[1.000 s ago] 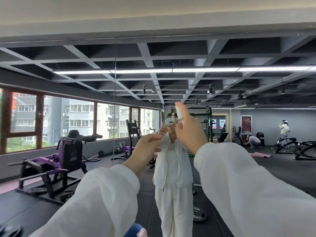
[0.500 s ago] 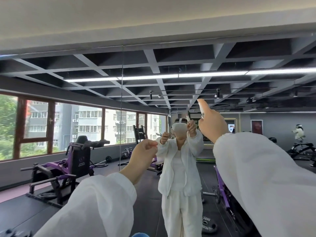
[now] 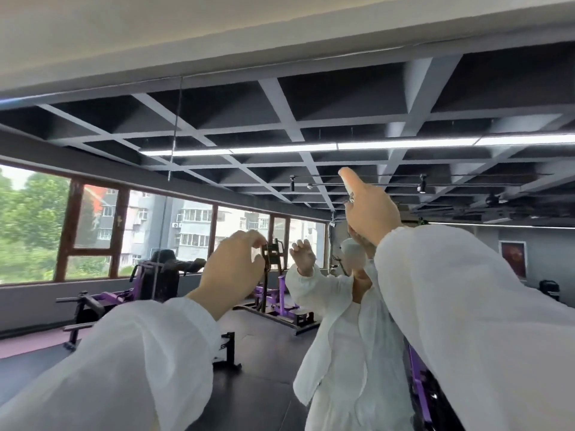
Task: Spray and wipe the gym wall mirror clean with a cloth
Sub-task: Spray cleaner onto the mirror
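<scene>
The location was a commercial gym. A full-height wall mirror (image 3: pixel 217 126), divided by a vertical panel seam (image 3: pixel 174 129), reflected the training floor. Purple-and-black weight machines (image 3: pixel 146 284) stood on dark rubber flooring (image 3: pixel 267 353), with a pink floor strip (image 3: pixel 34 340) along the window side. A dark coffered grid ceiling (image 3: pixel 342 98) carried a continuous white linear light strip (image 3: pixel 311 147) and small black track spotlights (image 3: pixel 421 183). Brown-framed windows (image 3: pixel 93 231) showed trees and apartment blocks outside. A framed red poster (image 3: pixel 511 259) hung on the grey far wall.
</scene>
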A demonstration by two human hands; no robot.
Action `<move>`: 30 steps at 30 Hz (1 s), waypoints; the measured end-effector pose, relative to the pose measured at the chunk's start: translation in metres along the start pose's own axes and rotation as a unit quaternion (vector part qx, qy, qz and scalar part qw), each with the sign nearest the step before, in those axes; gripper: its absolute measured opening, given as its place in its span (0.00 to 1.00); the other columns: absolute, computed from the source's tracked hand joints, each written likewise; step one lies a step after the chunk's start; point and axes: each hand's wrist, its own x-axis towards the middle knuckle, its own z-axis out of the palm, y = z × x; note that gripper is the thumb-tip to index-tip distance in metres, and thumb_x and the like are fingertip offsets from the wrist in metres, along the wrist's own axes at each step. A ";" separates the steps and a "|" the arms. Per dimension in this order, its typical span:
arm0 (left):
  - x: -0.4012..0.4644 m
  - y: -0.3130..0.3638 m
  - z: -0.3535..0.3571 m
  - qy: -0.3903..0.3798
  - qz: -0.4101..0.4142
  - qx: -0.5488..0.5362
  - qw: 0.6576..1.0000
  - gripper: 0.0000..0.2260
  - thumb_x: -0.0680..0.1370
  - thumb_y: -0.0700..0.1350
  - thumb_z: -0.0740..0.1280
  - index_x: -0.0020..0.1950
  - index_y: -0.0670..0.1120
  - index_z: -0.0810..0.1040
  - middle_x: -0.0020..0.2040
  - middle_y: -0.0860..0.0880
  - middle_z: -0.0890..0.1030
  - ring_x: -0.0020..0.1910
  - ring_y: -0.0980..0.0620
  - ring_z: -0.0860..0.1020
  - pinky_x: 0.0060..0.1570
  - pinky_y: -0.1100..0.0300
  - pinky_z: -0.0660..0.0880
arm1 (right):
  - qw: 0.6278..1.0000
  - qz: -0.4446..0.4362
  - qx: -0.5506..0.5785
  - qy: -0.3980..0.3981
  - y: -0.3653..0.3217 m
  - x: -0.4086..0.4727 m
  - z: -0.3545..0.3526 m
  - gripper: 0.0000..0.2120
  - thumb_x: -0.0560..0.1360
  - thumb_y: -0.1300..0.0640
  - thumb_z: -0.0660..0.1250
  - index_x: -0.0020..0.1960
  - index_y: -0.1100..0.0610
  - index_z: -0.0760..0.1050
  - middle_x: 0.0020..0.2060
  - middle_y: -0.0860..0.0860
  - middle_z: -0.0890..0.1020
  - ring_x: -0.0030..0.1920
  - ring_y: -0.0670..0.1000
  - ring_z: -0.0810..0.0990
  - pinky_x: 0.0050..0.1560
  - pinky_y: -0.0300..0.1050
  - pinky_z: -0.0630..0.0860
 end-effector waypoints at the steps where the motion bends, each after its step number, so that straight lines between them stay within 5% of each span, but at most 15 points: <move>1: 0.003 0.014 0.012 0.005 -0.002 0.010 1.000 0.14 0.78 0.40 0.61 0.63 0.49 0.73 0.59 0.52 0.75 0.54 0.53 0.74 0.53 0.58 0.73 | 1.000 -0.013 0.016 -0.001 0.016 0.006 -0.004 0.25 0.79 0.65 0.57 0.73 0.49 0.58 0.42 0.53 0.75 0.41 0.54 0.76 0.39 0.46 0.73; 7: 0.005 0.083 0.068 0.000 -0.013 0.025 1.000 0.14 0.78 0.41 0.60 0.64 0.49 0.72 0.60 0.52 0.74 0.57 0.53 0.73 0.55 0.57 0.72 | 0.998 0.007 0.061 0.030 0.098 0.017 -0.028 0.22 0.79 0.65 0.58 0.71 0.53 0.60 0.41 0.52 0.73 0.38 0.53 0.73 0.37 0.46 0.69; 11: 0.001 0.119 0.086 -0.010 0.000 0.011 1.000 0.14 0.78 0.41 0.61 0.63 0.49 0.73 0.61 0.52 0.74 0.59 0.52 0.73 0.57 0.56 0.72 | 0.993 0.056 0.087 0.060 0.153 0.007 -0.059 0.27 0.79 0.63 0.59 0.74 0.49 0.56 0.48 0.56 0.79 0.43 0.54 0.77 0.41 0.51 0.77; 18: -0.024 0.185 0.115 -0.018 0.030 -0.083 0.996 0.14 0.77 0.39 0.61 0.62 0.48 0.74 0.60 0.50 0.74 0.53 0.50 0.74 0.51 0.56 0.72 | 0.994 0.095 0.024 0.056 0.227 -0.048 -0.146 0.29 0.77 0.65 0.57 0.75 0.49 0.57 0.54 0.62 0.79 0.51 0.62 0.77 0.46 0.48 0.71; 21: -0.049 0.209 0.136 -0.065 0.037 -0.099 0.992 0.13 0.76 0.40 0.62 0.60 0.47 0.75 0.57 0.48 0.75 0.53 0.47 0.75 0.50 0.54 0.73 | 0.992 0.114 -0.038 -0.028 0.255 -0.093 -0.175 0.30 0.78 0.64 0.55 0.75 0.44 0.56 0.53 0.61 0.79 0.47 0.58 0.78 0.42 0.45 0.68; 24: -0.071 0.226 0.152 -0.090 0.024 -0.133 0.987 0.12 0.75 0.38 0.64 0.57 0.47 0.76 0.56 0.46 0.77 0.51 0.46 0.75 0.49 0.55 0.72 | 0.970 0.040 -0.116 -0.209 0.270 -0.159 -0.188 0.31 0.79 0.64 0.55 0.75 0.41 0.52 0.55 0.57 0.79 0.39 0.51 0.76 0.40 0.46 0.72; 28: -0.106 0.261 0.167 -0.124 -0.006 -0.153 0.980 0.15 0.74 0.37 0.63 0.60 0.47 0.75 0.59 0.46 0.75 0.51 0.46 0.75 0.50 0.54 0.73 | 0.926 0.041 -0.142 -0.347 0.296 -0.241 -0.191 0.30 0.79 0.62 0.54 0.76 0.41 0.51 0.60 0.55 0.76 0.54 0.57 0.77 0.49 0.48 0.71; 30: -0.126 0.284 0.175 -0.142 -0.013 -0.155 0.978 0.14 0.75 0.38 0.62 0.60 0.47 0.75 0.60 0.47 0.74 0.50 0.47 0.75 0.48 0.54 0.73 | 0.911 0.063 -0.132 -0.387 0.310 -0.273 -0.195 0.28 0.79 0.62 0.53 0.75 0.44 0.54 0.54 0.55 0.76 0.51 0.58 0.76 0.47 0.48 0.70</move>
